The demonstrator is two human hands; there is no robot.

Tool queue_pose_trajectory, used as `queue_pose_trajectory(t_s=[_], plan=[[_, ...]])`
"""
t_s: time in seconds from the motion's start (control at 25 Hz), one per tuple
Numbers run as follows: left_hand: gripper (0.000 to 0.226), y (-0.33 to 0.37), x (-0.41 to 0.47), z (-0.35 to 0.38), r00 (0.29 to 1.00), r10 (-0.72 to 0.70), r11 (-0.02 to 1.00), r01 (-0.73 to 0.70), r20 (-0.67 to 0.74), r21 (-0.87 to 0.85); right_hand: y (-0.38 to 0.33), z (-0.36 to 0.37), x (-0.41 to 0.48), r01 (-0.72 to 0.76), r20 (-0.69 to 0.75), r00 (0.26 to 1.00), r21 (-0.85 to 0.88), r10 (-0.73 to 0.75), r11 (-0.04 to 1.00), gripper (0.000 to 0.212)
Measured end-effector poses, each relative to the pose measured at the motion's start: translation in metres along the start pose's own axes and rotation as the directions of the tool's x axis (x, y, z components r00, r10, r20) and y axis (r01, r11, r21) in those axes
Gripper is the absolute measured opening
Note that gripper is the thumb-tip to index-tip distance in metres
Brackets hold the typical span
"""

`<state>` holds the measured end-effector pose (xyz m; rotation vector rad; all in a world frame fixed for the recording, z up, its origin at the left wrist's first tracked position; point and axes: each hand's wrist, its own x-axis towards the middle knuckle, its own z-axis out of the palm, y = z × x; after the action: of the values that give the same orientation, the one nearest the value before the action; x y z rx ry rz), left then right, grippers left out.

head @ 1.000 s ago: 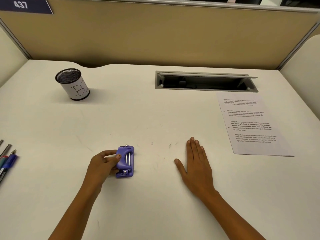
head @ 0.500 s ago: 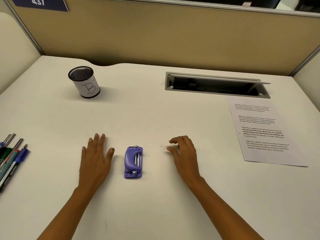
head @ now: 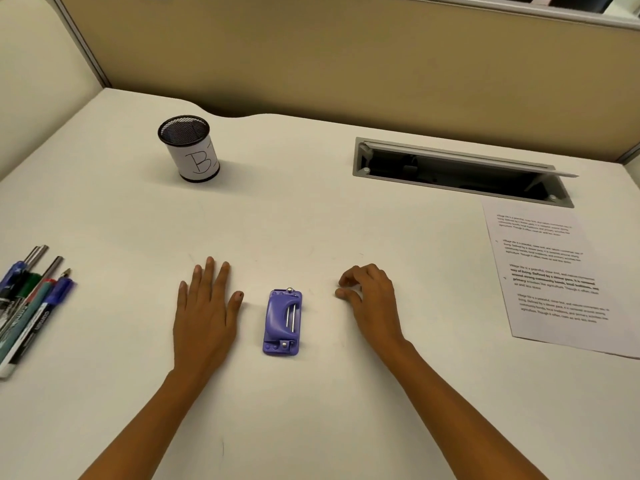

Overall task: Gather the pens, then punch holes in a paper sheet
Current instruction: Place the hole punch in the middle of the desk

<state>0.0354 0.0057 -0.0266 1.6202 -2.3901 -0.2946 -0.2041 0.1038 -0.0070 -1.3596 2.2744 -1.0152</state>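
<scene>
A small purple hole punch (head: 282, 322) lies on the white desk between my hands. My left hand (head: 206, 315) rests flat on the desk just left of it, fingers straight, not touching it. My right hand (head: 372, 301) rests to the punch's right with fingers loosely curled and holds nothing. Several pens and markers (head: 29, 299) lie in a row at the desk's left edge. A printed paper sheet (head: 554, 278) lies flat at the right. A black mesh pen cup (head: 189, 148) with a "B" label stands at the back left, with no pens showing in it.
An open grey cable tray (head: 460, 171) is set into the desk at the back right, just above the sheet. A tan partition wall (head: 346, 53) runs along the back of the desk, and a cream side panel (head: 38, 81) stands at the left.
My left hand let go of the hole punch and now lies flat beside it. My right hand's fingers curled from flat. The view has shifted, bringing the pens further into sight.
</scene>
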Motion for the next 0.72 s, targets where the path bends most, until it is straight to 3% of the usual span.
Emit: queue_pose_trajectory(t_s=[0.36, 0.48, 0.6, 0.68, 0.72], plan=[[0.065, 0.0, 0.001, 0.0, 1.0, -0.003, 1.0, 0.003, -0.009, -0.021, -0.001, 0.009, 0.0, 0.054, -0.003, 0.998, -0.151, -0.055, 0.987, 0.012], [0.065, -0.001, 0.001, 0.001, 1.0, -0.004, 1.0, 0.004, -0.013, -0.025, -0.005, 0.005, 0.001, -0.126, -0.085, 0.987, 0.116, 0.136, 0.985, 0.019], [0.064, -0.002, 0.001, 0.002, 1.0, 0.002, 1.0, -0.002, -0.018, -0.022, -0.008, -0.003, 0.007, -0.302, -0.119, 0.914, 0.435, 0.387, 0.848, 0.011], [0.063, -0.003, 0.001, 0.002, 1.0, 0.003, 1.0, -0.004, -0.02, -0.023, -0.008, -0.007, 0.008, -0.348, -0.079, 0.886, 0.538, 0.457, 0.768, 0.01], [0.063, -0.003, 0.001, 0.003, 1.0, 0.004, 1.0, -0.004, -0.022, -0.025, -0.008, -0.008, 0.008, -0.351, -0.07, 0.89, 0.526, 0.451, 0.775, 0.01]])
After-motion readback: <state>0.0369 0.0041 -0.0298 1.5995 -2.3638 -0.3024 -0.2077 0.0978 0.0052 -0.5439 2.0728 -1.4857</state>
